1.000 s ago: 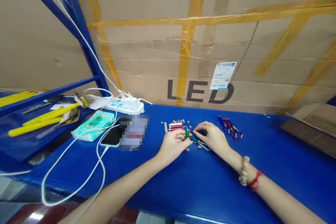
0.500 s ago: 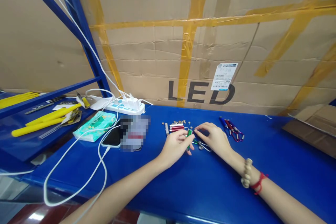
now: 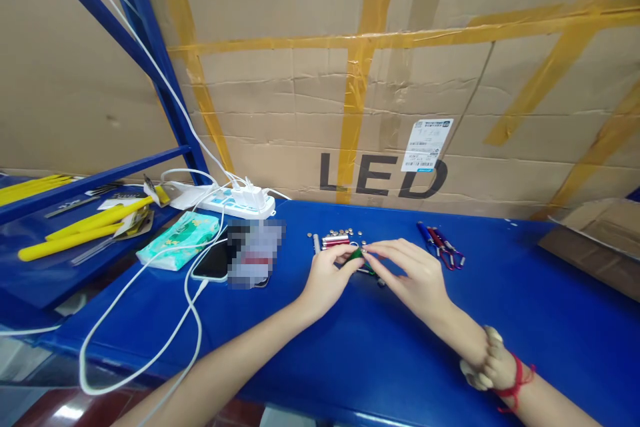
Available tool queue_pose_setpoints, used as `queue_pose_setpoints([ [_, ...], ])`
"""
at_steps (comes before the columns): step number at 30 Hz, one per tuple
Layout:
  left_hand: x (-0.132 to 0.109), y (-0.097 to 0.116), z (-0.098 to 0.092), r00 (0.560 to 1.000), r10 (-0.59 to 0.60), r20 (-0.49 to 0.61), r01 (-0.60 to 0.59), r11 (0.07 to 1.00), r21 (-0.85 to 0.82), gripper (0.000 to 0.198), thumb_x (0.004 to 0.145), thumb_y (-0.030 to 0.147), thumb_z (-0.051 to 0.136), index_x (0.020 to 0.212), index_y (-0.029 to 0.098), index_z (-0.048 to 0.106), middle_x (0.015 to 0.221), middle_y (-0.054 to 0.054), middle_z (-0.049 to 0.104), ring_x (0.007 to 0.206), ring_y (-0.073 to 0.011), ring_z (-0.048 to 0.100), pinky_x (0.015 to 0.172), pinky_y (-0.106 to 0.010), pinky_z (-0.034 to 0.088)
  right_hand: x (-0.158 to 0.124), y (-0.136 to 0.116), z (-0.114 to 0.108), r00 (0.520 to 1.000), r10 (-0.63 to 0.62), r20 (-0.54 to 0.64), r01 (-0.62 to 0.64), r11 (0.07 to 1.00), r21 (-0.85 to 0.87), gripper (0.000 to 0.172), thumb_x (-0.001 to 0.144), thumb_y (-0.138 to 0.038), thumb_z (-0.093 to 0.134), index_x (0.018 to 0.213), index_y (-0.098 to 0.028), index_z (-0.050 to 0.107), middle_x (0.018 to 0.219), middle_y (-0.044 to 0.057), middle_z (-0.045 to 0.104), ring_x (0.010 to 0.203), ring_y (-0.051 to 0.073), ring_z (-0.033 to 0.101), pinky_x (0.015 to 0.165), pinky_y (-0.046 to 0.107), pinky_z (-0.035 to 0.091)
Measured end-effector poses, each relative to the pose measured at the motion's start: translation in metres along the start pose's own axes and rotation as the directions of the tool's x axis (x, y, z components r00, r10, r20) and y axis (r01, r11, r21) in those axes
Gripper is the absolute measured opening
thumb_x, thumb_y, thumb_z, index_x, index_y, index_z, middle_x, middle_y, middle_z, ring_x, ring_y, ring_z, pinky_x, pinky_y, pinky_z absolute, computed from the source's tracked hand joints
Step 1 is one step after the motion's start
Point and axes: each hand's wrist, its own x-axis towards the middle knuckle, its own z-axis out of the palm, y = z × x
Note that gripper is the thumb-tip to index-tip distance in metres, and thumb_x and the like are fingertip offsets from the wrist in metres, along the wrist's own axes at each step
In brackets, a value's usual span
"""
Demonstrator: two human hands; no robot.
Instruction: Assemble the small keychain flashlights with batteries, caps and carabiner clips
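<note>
My left hand (image 3: 327, 280) is closed around a green mini flashlight body (image 3: 355, 254), gripped between thumb and fingers just above the blue tabletop. At the right end of that tube, the thumb and forefinger of my right hand (image 3: 413, 273) are pinched together. Whatever tiny piece they hold is too small to make out. Several small round button cells (image 3: 349, 232) lie just behind my hands. Beside them are red and silver flashlight tubes (image 3: 335, 240) and an upright-pointing silver tube (image 3: 316, 243). Metal and green parts beneath my right fingers are mostly hidden.
Blue and red flashlights with carabiners (image 3: 440, 245) lie to the right. Leftward are a phone (image 3: 213, 261) on a white cable, a tissue pack (image 3: 177, 240), a power strip (image 3: 260, 207) and yellow-handled tools (image 3: 85, 227). A large cardboard box (image 3: 280, 93) stands behind the table.
My right hand has moved left and met the green flashlight body at its end. The tube has tipped from upright towards lying flat in my left hand, whose fingers have curled in.
</note>
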Motion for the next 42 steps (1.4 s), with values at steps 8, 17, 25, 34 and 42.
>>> queue_pose_setpoints([
  [8, 0.0, -0.005, -0.002, 0.997, 0.074, -0.003, -0.074, 0.997, 0.037, 0.024, 0.076, 0.022, 0.059, 0.095, 0.016, 0.072, 0.089, -0.006, 0.072, 0.073, -0.0163, 0.063, 0.061, -0.023, 0.047, 0.001, 0.001, 0.0, 1.0, -0.021, 0.005, 0.021, 1.0, 0.005, 0.008, 0.08, -0.015, 0.061, 0.087, -0.018, 0.066, 0.083, 0.005, 0.071, 0.069, 0.015, 0.065, 0.065, 0.029, 0.052],
  [17, 0.001, -0.007, -0.003, 0.992, 0.124, 0.002, -0.123, 0.984, 0.126, 0.025, 0.078, 0.024, 0.057, 0.096, 0.017, 0.072, 0.093, -0.006, 0.072, 0.076, -0.0179, 0.063, 0.065, -0.024, 0.049, 0.001, 0.002, 0.001, 0.999, -0.007, 0.038, 0.006, 1.0, 0.029, 0.01, 0.082, -0.016, 0.06, 0.089, -0.018, 0.067, 0.085, 0.006, 0.071, 0.071, 0.015, 0.063, 0.066, 0.03, 0.053],
  [25, -0.001, -0.007, -0.002, 0.993, 0.117, 0.024, -0.119, 0.974, 0.191, 0.023, 0.078, 0.02, 0.057, 0.095, 0.018, 0.073, 0.089, -0.005, 0.072, 0.074, -0.0171, 0.062, 0.063, -0.024, 0.046, -0.004, 0.002, 0.003, 0.995, 0.069, 0.078, -0.072, 0.997, 0.034, 0.009, 0.083, -0.024, 0.059, 0.084, -0.021, 0.067, 0.085, 0.005, 0.071, 0.075, 0.016, 0.064, 0.068, 0.03, 0.054],
  [34, -0.002, -0.01, -0.005, 0.977, 0.204, 0.07, -0.215, 0.916, 0.338, 0.024, 0.08, 0.02, 0.055, 0.097, 0.021, 0.072, 0.09, -0.005, 0.07, 0.075, -0.0167, 0.062, 0.064, -0.024, 0.047, -0.003, 0.0, 0.002, 0.981, 0.129, 0.144, -0.142, 0.987, 0.08, 0.011, 0.082, -0.028, 0.06, 0.074, -0.02, 0.063, 0.084, 0.005, 0.069, 0.076, 0.015, 0.064, 0.061, 0.025, 0.053],
  [42, -0.002, -0.008, -0.005, 0.978, 0.199, 0.067, -0.21, 0.928, 0.307, 0.025, 0.08, 0.021, 0.055, 0.098, 0.022, 0.071, 0.091, -0.005, 0.071, 0.075, -0.0172, 0.062, 0.072, -0.028, 0.049, -0.006, 0.001, 0.004, 0.981, 0.141, 0.136, -0.152, 0.986, 0.07, 0.01, 0.083, -0.028, 0.06, 0.077, -0.021, 0.064, 0.083, 0.004, 0.069, 0.076, 0.016, 0.063, 0.062, 0.026, 0.054],
])
